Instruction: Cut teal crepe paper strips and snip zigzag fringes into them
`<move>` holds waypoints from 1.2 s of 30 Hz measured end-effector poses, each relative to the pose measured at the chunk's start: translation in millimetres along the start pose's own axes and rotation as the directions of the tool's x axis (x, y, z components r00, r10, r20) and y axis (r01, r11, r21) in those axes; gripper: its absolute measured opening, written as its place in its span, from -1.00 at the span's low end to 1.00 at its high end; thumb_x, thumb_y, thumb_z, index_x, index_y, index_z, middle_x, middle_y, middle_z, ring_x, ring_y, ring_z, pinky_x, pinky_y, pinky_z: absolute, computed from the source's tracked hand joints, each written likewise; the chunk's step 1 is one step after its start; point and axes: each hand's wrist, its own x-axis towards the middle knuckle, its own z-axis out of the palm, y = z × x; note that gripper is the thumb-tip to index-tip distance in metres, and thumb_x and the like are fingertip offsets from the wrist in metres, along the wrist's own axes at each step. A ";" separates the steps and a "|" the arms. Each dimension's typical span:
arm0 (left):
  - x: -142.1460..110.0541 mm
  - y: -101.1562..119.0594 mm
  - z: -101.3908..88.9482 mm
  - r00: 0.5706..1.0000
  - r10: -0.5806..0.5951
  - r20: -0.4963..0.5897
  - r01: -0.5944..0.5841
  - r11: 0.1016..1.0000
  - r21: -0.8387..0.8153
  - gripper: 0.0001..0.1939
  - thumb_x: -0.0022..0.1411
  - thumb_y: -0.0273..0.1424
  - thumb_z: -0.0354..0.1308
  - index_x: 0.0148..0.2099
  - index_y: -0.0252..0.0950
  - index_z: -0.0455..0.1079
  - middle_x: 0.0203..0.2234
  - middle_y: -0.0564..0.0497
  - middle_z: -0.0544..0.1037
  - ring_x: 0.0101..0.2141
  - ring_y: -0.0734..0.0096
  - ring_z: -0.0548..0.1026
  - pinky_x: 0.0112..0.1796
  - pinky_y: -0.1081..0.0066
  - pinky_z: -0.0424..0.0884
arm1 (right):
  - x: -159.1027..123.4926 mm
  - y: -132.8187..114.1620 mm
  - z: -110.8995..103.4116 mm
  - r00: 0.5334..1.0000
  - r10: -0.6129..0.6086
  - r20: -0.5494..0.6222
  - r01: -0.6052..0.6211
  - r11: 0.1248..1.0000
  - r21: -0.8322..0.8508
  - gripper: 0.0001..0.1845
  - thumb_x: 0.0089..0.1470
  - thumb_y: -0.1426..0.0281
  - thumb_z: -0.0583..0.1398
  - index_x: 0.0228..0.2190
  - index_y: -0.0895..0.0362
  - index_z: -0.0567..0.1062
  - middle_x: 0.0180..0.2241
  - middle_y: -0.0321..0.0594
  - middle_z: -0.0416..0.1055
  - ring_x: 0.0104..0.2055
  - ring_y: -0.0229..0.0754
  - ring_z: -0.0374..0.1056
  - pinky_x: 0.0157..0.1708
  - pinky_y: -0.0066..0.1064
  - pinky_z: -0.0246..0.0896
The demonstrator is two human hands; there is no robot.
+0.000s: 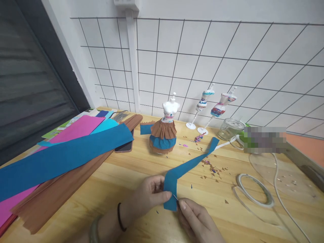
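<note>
My left hand (149, 196) pinches the near end of a narrow blue fabric strip (188, 165) that runs up and to the right across the wooden table (126, 175). Just below it, my right hand (194, 217) holds a thin needle (175, 197) at the strip's lower edge, fingers closed round it. Behind the hands stands a small white mannequin (165, 130) dressed in a brown and blue layered skirt.
Long sheets of blue (63, 157), brown (60, 189) and pink (78, 128) paper lie at the left, over a phone (125, 146). Two more small mannequins (215, 108), a glass jar (230, 129), a tape roll (254, 189) and scattered paper scraps sit at the right. A wire grid covers the wall.
</note>
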 end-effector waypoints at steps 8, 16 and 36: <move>3.5 -1.9 -2.9 0.996 -0.015 -0.091 0.018 0.999 0.027 -0.76 -0.12 -0.37 0.29 -0.38 -0.36 0.38 -0.56 0.08 0.42 -0.54 0.58 0.32 -0.48 0.54 0.25 | 1.0 -0.8 -1.2 1.000 0.014 0.011 -0.014 1.000 0.010 -0.54 0.05 0.00 0.00 -0.62 0.09 0.12 -0.64 -0.46 -0.14 -0.61 -0.36 -0.24 -0.67 -0.47 -0.35; 2.8 -5.6 -2.1 0.995 -0.063 -0.080 0.061 0.997 -0.037 -0.69 -0.15 -0.36 0.31 -0.33 -0.37 0.37 -0.54 0.05 0.45 -0.53 0.57 0.35 -0.47 0.51 0.30 | 0.0 -7.1 1.8 1.000 0.005 -0.011 -0.004 0.998 0.060 -0.56 0.04 0.02 0.02 -0.62 0.09 0.15 -0.62 -0.43 -0.13 -0.59 -0.34 -0.23 -0.65 -0.48 -0.32; 2.6 -9.6 -1.1 0.996 -0.063 -0.065 0.052 0.988 -0.148 -0.68 -0.17 -0.41 0.32 -0.32 -0.39 0.35 -0.54 0.05 0.44 -0.54 0.56 0.35 -0.48 0.50 0.27 | 0.4 -10.5 2.6 0.997 -0.026 -0.068 0.031 0.998 0.062 -0.51 -0.03 -0.04 0.04 -0.59 0.13 0.40 -0.67 -0.42 -0.03 -0.61 -0.31 -0.16 -0.57 -0.48 -0.09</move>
